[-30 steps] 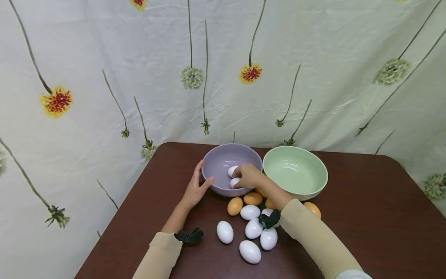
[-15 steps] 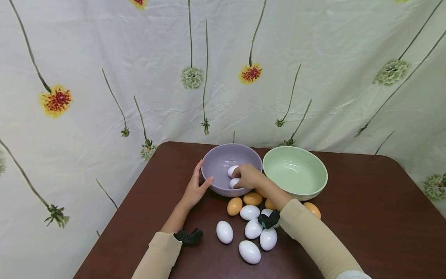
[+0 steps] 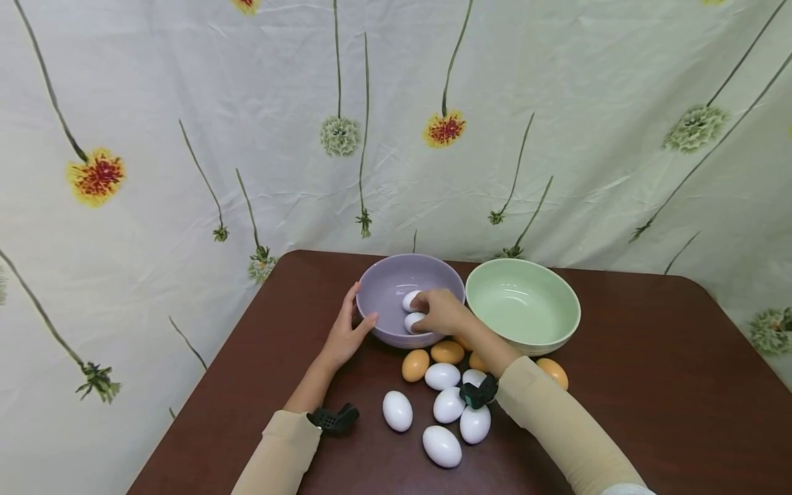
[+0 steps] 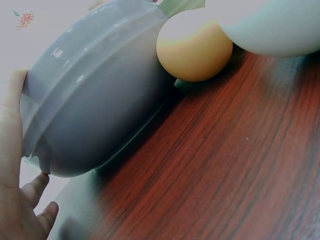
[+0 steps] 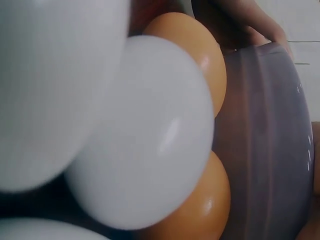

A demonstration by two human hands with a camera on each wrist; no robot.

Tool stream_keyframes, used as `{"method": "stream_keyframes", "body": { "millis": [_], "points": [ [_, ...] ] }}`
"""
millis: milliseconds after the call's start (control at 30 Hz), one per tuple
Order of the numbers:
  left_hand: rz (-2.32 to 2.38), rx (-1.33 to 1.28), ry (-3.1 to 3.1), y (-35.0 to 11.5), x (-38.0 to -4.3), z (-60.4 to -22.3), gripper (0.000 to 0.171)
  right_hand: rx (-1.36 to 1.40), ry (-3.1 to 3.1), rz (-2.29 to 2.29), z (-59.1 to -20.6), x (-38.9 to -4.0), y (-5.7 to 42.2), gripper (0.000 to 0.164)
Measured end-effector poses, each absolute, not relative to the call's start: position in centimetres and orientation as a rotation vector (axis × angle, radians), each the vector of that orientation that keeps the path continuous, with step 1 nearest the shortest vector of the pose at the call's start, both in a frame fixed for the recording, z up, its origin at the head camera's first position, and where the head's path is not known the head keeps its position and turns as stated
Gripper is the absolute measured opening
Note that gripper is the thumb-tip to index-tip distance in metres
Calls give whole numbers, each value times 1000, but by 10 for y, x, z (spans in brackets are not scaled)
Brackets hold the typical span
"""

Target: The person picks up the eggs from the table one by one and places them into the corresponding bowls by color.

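My left hand holds the purple bowl at its left side, thumb near the front rim and fingers around the outer wall. In the left wrist view, fingers reach along the side of this bowl. My right hand is down inside the bowl, its fingers curled at two white eggs. Fingertips meet the back white egg, while the thumb lies against the front white egg. Part of each egg is hidden by the hand. The right wrist view shows the bowl's outer wall but not the right fingers.
A pale green bowl stands right beside the purple one. Several brown eggs lie in front of the bowls, partly under the right forearm. Several white eggs are spread nearer on the dark wooden table. A floral cloth hangs behind.
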State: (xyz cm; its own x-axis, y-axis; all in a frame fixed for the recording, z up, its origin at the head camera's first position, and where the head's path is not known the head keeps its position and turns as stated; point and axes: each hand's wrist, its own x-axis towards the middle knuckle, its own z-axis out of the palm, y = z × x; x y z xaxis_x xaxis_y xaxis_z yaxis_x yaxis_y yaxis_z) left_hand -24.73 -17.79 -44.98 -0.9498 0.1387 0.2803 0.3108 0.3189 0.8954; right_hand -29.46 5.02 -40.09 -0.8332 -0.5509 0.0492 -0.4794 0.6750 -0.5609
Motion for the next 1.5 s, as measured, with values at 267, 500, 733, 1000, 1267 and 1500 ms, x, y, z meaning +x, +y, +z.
{"method": "stream_keyframes", "body": {
  "millis": [267, 500, 733, 1000, 1267, 1500],
  "points": [
    [-1680, -392, -2446, -176, -239, -436, 75, -838, 2733, -1099, -402, -292, 52, 35],
    [-1727, -427, -2412, -178, -239, -440, 74, -748, 2566, -1478, -406, -292, 57, 36],
    [-1755, -420, -2411, -176, -240, -439, 75, -706, 2431, -1672, -404, -289, 63, 37],
    [-1732, -417, -2426, -174, -242, -441, 74, -715, 2365, -1746, -400, -288, 70, 35],
    [-1727, -415, -2422, -175, -241, -442, 74, -748, 2296, -1742, -397, -284, 80, 38],
    [-1715, -418, -2424, -177, -241, -443, 75, -767, 2245, -1720, -391, -274, 90, 40]
  ]
}}
